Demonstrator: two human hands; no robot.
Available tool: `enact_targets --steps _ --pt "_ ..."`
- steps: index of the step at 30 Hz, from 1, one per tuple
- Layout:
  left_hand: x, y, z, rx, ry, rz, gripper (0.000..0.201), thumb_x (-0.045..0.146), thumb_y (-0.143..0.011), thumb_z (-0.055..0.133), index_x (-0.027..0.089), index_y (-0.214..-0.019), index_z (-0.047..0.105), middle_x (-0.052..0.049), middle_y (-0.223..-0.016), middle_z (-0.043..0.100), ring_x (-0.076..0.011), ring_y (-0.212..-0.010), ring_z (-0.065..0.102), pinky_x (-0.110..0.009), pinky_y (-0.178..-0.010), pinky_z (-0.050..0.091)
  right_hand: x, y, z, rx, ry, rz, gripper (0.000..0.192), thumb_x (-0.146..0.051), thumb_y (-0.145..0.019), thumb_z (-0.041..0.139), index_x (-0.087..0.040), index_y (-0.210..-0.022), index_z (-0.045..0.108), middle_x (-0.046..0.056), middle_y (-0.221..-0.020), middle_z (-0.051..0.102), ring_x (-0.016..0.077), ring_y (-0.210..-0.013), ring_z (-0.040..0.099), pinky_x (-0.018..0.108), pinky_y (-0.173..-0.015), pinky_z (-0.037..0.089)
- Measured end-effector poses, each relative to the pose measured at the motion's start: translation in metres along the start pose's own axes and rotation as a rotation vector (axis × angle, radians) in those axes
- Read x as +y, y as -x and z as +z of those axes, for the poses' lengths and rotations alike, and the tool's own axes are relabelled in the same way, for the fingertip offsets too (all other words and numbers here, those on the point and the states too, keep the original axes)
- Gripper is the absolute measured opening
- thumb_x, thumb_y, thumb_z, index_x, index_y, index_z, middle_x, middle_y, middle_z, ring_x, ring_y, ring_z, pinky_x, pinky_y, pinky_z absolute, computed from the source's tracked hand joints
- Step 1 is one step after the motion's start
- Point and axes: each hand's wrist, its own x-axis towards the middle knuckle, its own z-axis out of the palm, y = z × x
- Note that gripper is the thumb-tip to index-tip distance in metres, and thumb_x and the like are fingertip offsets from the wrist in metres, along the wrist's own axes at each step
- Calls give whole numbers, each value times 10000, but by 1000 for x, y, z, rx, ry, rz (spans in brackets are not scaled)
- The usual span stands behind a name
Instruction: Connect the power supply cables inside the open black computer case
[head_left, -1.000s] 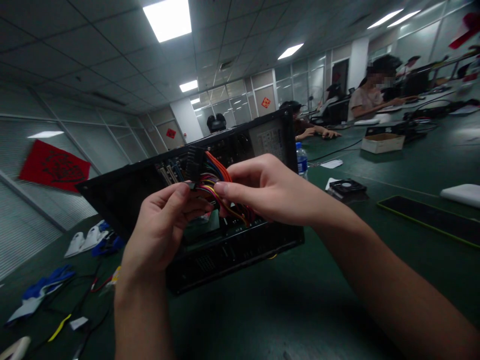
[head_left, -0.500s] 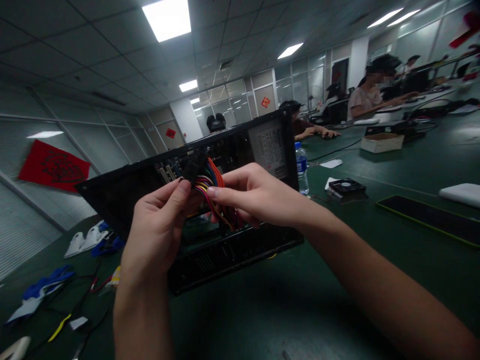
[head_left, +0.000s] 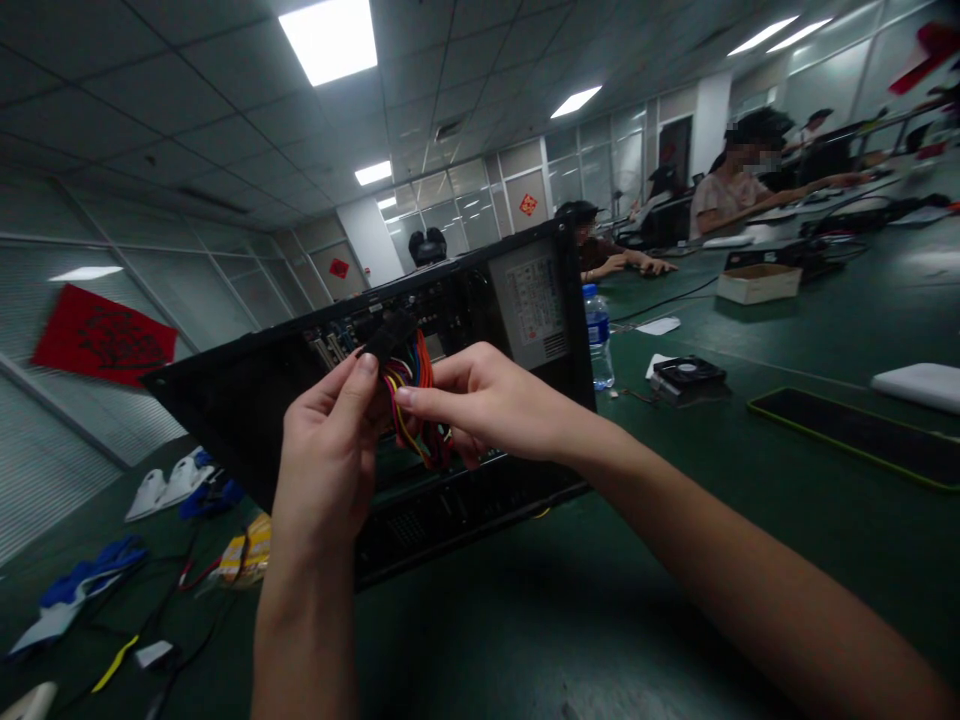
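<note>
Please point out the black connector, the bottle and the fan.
Connector (head_left: pixel 391 335): head view, middle of its black body.
Bottle (head_left: pixel 598 331): head view, on its label.
Fan (head_left: pixel 689 371): head view, its top face.

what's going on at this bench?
Someone has both bare hands in front of an open black computer case, tilted above a green table. The left hand pinches a black connector at its near end; the right hand grips the bundle of coloured wires running from it. Can't tell from this view whether the connector is joined to anything else.
</note>
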Motion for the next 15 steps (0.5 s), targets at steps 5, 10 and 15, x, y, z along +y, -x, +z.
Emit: enact_targets --steps 5,10,15 --pt "-1 1 2 35 9 39 175 296 -759 741 163 -866 701 10 -713 691 -102 -606 645 -195 -590 522 2 1 0 18 187 -73 457 -519 -913 533 -102 -781 665 3 -627 603 93 -519 535 200 -482 376" --pt "3 4 2 48 -19 116 150 279 -782 725 190 -904 728 -26 -856 741 -154 -754 693 -245 -694 564 -8 6 -6 181 488 -215 500 -475 -983 427 -99 -748 658 -2 -609 571 102 -581 537 212 -553 370" --pt "3 0 0 77 10 111 161 252 -774 713 178 -915 736 -31 -862 747 -148 -758 692 -233 -689 571 -11 6 -13 455 850 -486 235 -244 -980 459 -134 -1098 629 77 -1029 642 182 -928 599 279 -770 472"
